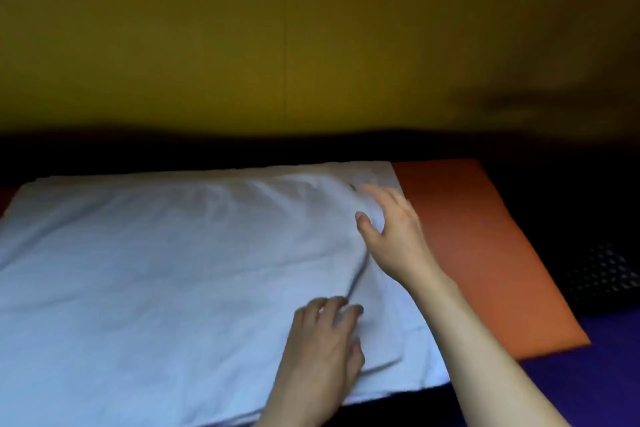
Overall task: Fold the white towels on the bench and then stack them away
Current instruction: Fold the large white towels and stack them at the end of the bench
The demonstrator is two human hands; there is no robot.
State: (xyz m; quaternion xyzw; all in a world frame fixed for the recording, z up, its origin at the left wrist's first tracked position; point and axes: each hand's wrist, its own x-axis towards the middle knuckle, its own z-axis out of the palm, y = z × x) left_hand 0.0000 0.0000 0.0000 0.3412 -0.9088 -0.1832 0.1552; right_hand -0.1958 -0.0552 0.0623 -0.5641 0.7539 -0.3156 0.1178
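Towel point(166, 270) lies spread on the surface, long axis left to right; both hands sit at its right end, right hand point(394, 232) farther, left hand point(322, 343) nearer, fingers loosely apart, gripping nothing.

Dim, soft and slightly blurred all over. The white towel point(156, 270) is the brightest area, tinted bluish. A black shadow band lies below the yellow wall point(311, 28); corners darken.

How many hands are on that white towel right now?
2. The left hand rests on the white towel near its front right part; the right hand touches it farther back, by the right edge beside the orange surface.
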